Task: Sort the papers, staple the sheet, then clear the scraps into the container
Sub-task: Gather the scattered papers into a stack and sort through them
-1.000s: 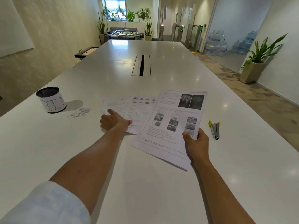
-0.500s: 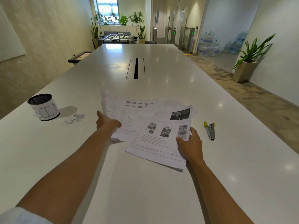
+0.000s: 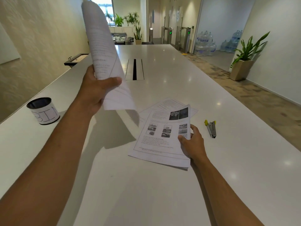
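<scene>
My left hand [image 3: 96, 92] grips printed sheets [image 3: 104, 51] and holds them curled upright, high above the white table [image 3: 146, 193]. My right hand [image 3: 193, 143] pinches the right edge of a stack of printed pages [image 3: 161, 139] lying flat on the table, with another sheet [image 3: 169, 102] peeking out behind it. A small stapler with yellow ends [image 3: 211, 128] lies just right of my right hand. A dark can labelled BIN [image 3: 43, 110] stands at the left. The paper scraps near the can are hidden behind my left arm.
A cable slot [image 3: 134, 69] runs down the table's middle. A potted plant [image 3: 244, 61] stands on the floor at the right, with water bottles [image 3: 205, 44] behind glass. A dark side table [image 3: 76, 58] sits beyond the left edge.
My left hand has lifted the left sheets off the table and raised them high. My right hand stays on the stack, which sits slightly closer to me.
</scene>
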A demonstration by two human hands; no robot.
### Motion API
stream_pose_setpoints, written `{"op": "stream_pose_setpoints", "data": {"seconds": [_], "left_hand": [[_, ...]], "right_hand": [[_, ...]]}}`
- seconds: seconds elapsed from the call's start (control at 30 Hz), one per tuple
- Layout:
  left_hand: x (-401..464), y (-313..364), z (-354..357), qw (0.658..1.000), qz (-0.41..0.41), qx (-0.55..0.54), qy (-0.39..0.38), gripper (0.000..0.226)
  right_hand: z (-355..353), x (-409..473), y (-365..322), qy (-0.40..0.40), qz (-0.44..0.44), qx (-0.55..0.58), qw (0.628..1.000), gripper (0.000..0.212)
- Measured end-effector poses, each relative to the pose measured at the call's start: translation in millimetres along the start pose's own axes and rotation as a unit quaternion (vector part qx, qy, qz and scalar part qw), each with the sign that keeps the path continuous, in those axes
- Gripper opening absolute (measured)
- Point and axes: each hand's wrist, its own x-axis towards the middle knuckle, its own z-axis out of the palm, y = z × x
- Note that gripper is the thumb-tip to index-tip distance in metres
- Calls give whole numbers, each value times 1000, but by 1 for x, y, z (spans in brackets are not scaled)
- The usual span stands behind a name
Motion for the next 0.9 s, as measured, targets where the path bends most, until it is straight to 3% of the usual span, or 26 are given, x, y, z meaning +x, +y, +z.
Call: {"op": "stream_pose_setpoints", "data": {"seconds": [0.07, 0.17, 0.3, 0.4, 0.5, 0.57, 0.63, 0.77, 0.9], "left_hand": [[-5, 0, 6, 995, 16, -78, -68, 63], [-16, -18, 16, 981, -7, -155, -112, 55], [-37, -72, 26, 972, -147, -160, -86, 53], [-55, -101, 35, 966, -244, -58, -61, 39], [-62, -126, 35, 952, -296, 60, -46, 49], [-60, -141, 33, 940, -296, 155, -63, 73], [-59, -147, 36, 928, -284, 233, -65, 88], [-62, -145, 45, 906, -249, 340, -51, 80], [-66, -145, 50, 865, -196, 459, -47, 82]], "right_hand": [[-2, -1, 0, -3, -2, 2, 1000, 53], [-3, 0, 2, -10, 2, 5, 1000, 53], [-5, 6, 7, -17, 13, 33, 999, 50], [-8, 7, 8, -21, 41, 91, 995, 45], [-11, 9, 2, -19, 78, 118, 990, 33], [-13, 7, -4, -8, 97, 133, 986, 19], [-15, 6, -7, -22, 106, 151, 983, 27], [-14, 8, -5, -70, 152, 218, 962, 47], [-19, 6, -5, -122, 134, 238, 954, 36]]}}
